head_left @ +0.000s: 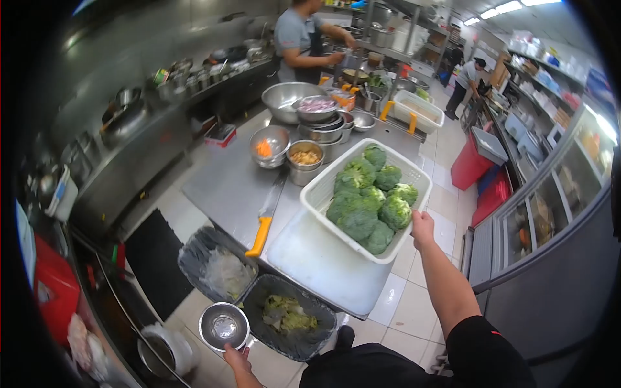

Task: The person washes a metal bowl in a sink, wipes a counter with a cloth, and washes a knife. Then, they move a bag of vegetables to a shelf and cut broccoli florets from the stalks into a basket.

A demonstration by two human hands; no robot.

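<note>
- Head view looks down on a steel worktable point(226, 187) in a busy kitchen; every place below is told from that table.
- On its near right corner sits a white basket point(323, 187) piled with broccoli point(369, 200), resting partly on a white cutting board point(317, 258).
- The right hand point(422, 227) grips the basket's near right rim, fingers wrapped over the edge and closed on it.
- The left hand point(237, 357) is down below the table's near edge, fingers closed on the rim of a small steel bowl point(223, 325), held over the floor.
- Just under the table's near edge stand two lined bins: one point(217, 262) with clear plastic inside, the other point(291, 317) holding green trimmings.
- A knife with an orange handle point(262, 236) lies on the table just left of the cutting board, blade pointing away.
- Farther back on the table are steel bowls, one with orange pieces point(265, 147), one with pale pieces point(305, 157).
- As a judgement: a one-handed grip on the rim invites tipping, so the basket is best kept flat on the board and slid, not lifted, while the steel bowl stays level.
- Another person point(299, 39) works at the table's far end; a second point(467, 77) stands beyond it to the right.
</note>
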